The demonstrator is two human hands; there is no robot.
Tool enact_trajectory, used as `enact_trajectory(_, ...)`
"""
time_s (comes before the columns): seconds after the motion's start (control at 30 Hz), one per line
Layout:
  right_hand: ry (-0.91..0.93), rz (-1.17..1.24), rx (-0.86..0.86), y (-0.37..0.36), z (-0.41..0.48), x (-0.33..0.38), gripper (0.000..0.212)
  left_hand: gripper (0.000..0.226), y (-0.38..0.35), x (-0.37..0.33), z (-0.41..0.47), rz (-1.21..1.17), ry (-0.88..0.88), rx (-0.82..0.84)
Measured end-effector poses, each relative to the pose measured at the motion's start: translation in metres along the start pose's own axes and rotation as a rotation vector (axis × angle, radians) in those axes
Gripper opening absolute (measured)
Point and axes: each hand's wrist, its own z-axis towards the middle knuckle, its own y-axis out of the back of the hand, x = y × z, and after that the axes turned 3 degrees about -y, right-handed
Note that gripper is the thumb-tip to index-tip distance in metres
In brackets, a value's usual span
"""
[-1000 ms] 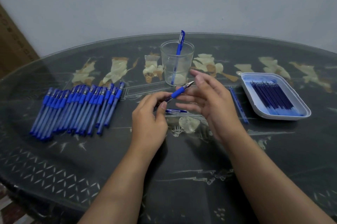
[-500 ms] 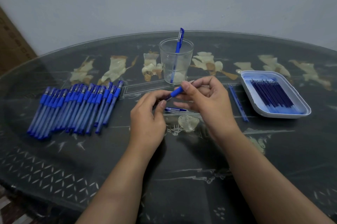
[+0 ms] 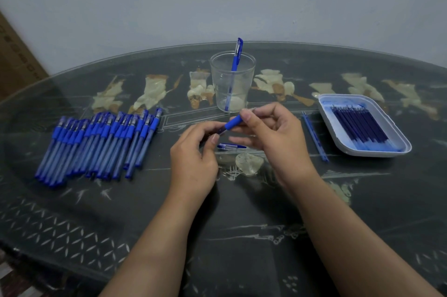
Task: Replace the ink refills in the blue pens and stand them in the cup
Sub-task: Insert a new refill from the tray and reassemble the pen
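Note:
Both hands hold one blue pen (image 3: 232,123) just in front of the clear cup (image 3: 232,84). My left hand (image 3: 193,159) grips the barrel end. My right hand (image 3: 273,137) pinches the blue grip section near the tip. The tip itself is hidden by my right fingers. One capped blue pen (image 3: 235,60) stands in the cup. The pen's cap (image 3: 231,147) lies on the table between my hands. A row of several blue pens (image 3: 96,144) lies at the left. A white tray (image 3: 399,149) at the right holds several dark blue refills (image 3: 360,125).
A single loose refill (image 3: 314,137) lies on the glass table top between my right hand and the tray. A cardboard box (image 3: 14,60) stands at the far left behind the table. A pale wall runs close behind the table's far edge.
My right hand, open beside the pen a second ago, has closed its fingers on the pen's grip section and tip. My left hand has kept its hold on the barrel.

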Motion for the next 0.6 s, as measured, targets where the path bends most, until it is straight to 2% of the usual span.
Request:
enact_trajectory(0.1, -0.018, 0.04, -0.002, 0.0, 0.0, 0.001, 0.018, 0.035, 0.0, 0.0, 0.0, 0.016, 0.0, 0.012)
enact_trajectory(0.2, 0.006, 0.008, 0.041, 0.001, 0.001, 0.0, 0.012, 0.035, 0.001, 0.0, 0.001, 0.014, 0.019, 0.0)
enact_trajectory(0.3, 0.005, -0.038, 0.003, 0.002, 0.002, -0.002, 0.007, 0.035, 0.001, 0.001, 0.0, 0.026, 0.033, 0.007)
enact_trajectory(0.47, 0.01, -0.06, -0.049, 0.003, 0.006, -0.013, 0.015, 0.033, 0.001, 0.002, 0.001, 0.009, 0.068, 0.009)
enact_trajectory(0.53, 0.081, -0.386, -0.091, 0.006, 0.01, -0.026, 0.023, 0.035, 0.001, 0.003, 0.002, -0.026, 0.107, -0.04)
enact_trajectory(0.6, 0.18, -0.84, -0.011, 0.009, 0.011, -0.038, 0.038, 0.033, 0.002, 0.004, 0.002, -0.064, 0.141, -0.085)
